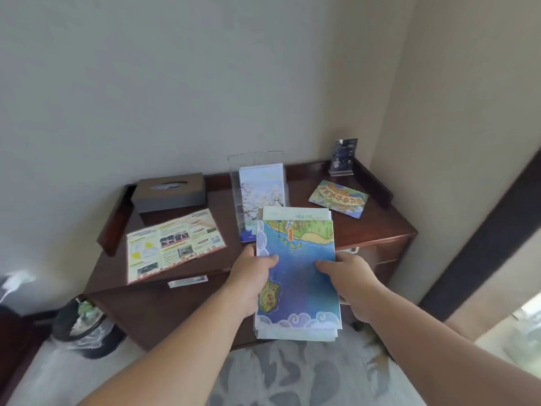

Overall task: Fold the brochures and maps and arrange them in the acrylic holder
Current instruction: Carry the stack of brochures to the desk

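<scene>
Cabinet: the dark wooden cabinet (377, 227) stands in the room's corner, a raised rim along its back and sides, and everything else lies on its top.
Folded map: you hold the blue folded map (297, 276) above the cabinet's front edge, clear of the top. Its long axis runs away from you toward the wall; the end with the yellow coastline points at the holder, the end with white clouds points back at you. Several folded layers show at its near and far edges.
Open brochure: the orange and yellow brochure (174, 247) lies unfolded and flat on the left of the top, its long axis slanting from front left to back right.
Tissue box: the grey tissue box (169, 194) sits behind the brochure, near the back rim.
Acrylic holder: the clear acrylic holder (256, 183) stands upright at the middle back, with a blossom brochure (262, 197) upright inside it.
Small map: a folded yellow map (338, 200) lies flat to the holder's right, well apart from it.
Left hand: your left hand (253, 271) grasps the map's left long edge, thumb on top.
Right hand: your right hand (347, 276) grasps the right long edge, thumb on top.
</scene>
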Motion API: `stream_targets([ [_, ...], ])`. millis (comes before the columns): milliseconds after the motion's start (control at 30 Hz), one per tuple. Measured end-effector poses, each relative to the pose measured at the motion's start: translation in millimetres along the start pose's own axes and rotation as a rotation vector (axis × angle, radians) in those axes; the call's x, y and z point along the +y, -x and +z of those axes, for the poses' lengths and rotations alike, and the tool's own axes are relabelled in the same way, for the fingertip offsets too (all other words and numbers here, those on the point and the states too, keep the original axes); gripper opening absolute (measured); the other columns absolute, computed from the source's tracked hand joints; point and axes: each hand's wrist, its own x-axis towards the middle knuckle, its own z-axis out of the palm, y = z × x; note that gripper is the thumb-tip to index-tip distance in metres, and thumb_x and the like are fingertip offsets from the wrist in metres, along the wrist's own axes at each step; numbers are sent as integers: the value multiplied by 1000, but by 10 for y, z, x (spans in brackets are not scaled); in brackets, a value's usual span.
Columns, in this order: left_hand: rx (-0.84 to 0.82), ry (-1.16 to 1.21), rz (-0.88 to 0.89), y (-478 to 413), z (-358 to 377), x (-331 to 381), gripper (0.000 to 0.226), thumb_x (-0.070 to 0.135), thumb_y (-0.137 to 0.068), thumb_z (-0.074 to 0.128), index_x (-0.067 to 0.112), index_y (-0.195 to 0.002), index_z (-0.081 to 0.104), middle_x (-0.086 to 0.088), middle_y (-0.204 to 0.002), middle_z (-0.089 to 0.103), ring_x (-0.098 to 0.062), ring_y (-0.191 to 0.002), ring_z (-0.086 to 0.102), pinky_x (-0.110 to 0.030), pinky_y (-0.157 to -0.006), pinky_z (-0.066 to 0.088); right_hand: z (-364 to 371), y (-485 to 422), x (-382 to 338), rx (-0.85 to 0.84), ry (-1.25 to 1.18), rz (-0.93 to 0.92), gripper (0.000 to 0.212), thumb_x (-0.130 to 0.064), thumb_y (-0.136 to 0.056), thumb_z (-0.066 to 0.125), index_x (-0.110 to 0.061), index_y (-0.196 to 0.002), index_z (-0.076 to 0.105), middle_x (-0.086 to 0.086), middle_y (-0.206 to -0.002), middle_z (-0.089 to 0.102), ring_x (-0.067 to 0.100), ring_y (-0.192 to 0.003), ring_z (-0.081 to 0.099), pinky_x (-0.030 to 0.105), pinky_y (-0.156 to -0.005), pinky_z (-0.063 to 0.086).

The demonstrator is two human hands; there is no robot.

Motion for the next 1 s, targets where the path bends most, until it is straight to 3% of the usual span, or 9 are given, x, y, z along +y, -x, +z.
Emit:
stream_targets([
  [167, 87, 8, -16, -209, -245, 3, 17, 10, -93, 61, 27, -92, 56, 17, -80, 60, 11, -47, 58, -10, -35, 38, 295, -231, -165, -76, 53, -3, 6, -20, -86, 66, -17, -86, 71, 13, -92, 75, 36, -91, 71, 59, -79, 57],
  [267, 130, 20, -22, -371, -240, 58, 18, 14, -92, 62, 30, -87, 55, 21, -80, 58, 8, -55, 55, -18, -47, 35, 320, -399, -258, -108, 69, -11, 5, -21, -87, 67, -17, -87, 71, 11, -90, 75, 35, -88, 72, 58, -79, 58],
  [400, 142, 12, -35, -612, -15, 186, 17, 14, -92, 63, 30, -91, 57, 17, -83, 63, 7, -55, 59, -18, -45, 40, 141, -674, -393, -118, 63, -10, 4, -19, -89, 66, -18, -89, 70, 10, -91, 75, 33, -87, 72, 56, -78, 59],
  [533, 111, 24, -33, -834, 301, 271, 22, 16, -91, 63, 23, -112, 60, 4, -110, 68, -9, -90, 62, -25, -62, 39, -130, -957, -515, -104, 68, -6, 5, -17, -88, 65, -16, -89, 70, 12, -91, 75, 35, -88, 72, 56, -78, 58],
  [600, 95, 28, -42, -940, 428, 307, 30, 17, -92, 63, 19, -120, 56, 3, -119, 63, -12, -96, 58, -27, -71, 38, -222, -1081, -553, -96, 67, -1, 5, -17, -89, 65, -15, -89, 70, 11, -89, 75, 33, -85, 73, 54, -77, 59],
  [733, 75, 23, -55, -1191, 620, 319, 28, 17, -92, 62, 20, -119, 55, 3, -117, 62, -7, -89, 56, -27, -70, 37, -338, -1324, -576, -72, 93, 36, 7, -17, -89, 63, -14, -89, 69, 12, -92, 75, 35, -87, 72, 54, -79, 59],
  [833, 57, -1, -79, -1468, 751, 284, 30, 17, -92, 62, 19, -120, 54, 3, -118, 60, -13, -94, 55, -29, -77, 35, -394, -1522, -585, -37, 100, 70, 7, -17, -90, 63, -14, -90, 69, 12, -93, 74, 34, -87, 72, 53, -79, 59],
  [933, 23, -30, -121, -1694, 901, 258, 14, 15, -92, 62, 23, -103, 56, 7, -102, 60, -9, -83, 53, -28, -69, 35, -457, -1689, -560, 25, 114, 119, 7, -15, -89, 64, -11, -91, 70, 13, -93, 75, 34, -86, 72, 54, -78, 59],
  [1000, -8, -45, -135, -1859, 1012, 228, 19, 16, -92, 62, 18, -110, 55, 5, -109, 57, -16, -91, 53, -30, -76, 35, -522, -1831, -548, 50, 136, 144, 8, -16, -89, 65, -11, -90, 70, 14, -93, 74, 35, -87, 72, 55, -79, 58],
])
